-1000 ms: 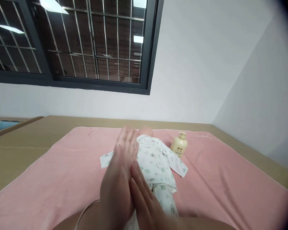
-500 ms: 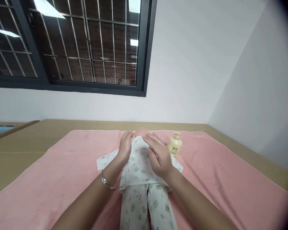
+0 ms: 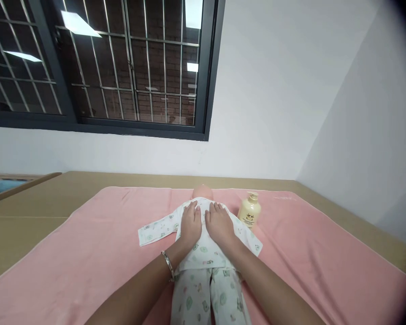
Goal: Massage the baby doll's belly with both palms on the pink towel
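Doll in printed pyjamas lies on the pink towel; both hands, spread over its shoulders half a second ago, now rest flat side by side on its upper back, left hand and right hand, fingers open, gripping nothing. Lotion bottle stands just right of the right hand.

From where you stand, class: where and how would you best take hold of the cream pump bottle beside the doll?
Probably the pump bottle round its broad body, right hand coming from its open right side: it stands upright, the neck narrows under the pump, and the doll crowds its left.
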`<action>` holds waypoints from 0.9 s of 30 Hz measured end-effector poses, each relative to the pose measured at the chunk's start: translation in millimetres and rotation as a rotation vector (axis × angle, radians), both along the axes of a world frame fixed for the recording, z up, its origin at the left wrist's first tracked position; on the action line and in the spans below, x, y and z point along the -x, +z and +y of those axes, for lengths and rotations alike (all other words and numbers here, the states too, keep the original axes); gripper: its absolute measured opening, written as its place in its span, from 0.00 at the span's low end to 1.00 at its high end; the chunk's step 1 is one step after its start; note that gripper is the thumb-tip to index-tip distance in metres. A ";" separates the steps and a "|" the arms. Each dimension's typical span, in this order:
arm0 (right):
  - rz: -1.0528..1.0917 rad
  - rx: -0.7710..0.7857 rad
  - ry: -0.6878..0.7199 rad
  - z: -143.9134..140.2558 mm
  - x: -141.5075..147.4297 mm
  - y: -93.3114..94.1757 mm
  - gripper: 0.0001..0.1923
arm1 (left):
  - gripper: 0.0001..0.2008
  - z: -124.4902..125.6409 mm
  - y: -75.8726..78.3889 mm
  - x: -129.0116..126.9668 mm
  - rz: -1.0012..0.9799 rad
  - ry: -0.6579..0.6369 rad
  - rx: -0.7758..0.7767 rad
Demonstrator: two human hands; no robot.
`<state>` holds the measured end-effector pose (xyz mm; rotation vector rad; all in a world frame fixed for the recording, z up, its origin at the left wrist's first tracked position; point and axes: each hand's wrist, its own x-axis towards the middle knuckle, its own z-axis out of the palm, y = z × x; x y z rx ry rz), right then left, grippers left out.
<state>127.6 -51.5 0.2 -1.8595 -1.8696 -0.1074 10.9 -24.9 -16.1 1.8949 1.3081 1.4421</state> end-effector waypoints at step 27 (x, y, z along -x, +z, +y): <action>0.190 -0.136 0.420 0.7 -19.1 -6.1 0.21 | 0.17 -0.1 -2.3 1.9 -0.013 -0.018 -0.049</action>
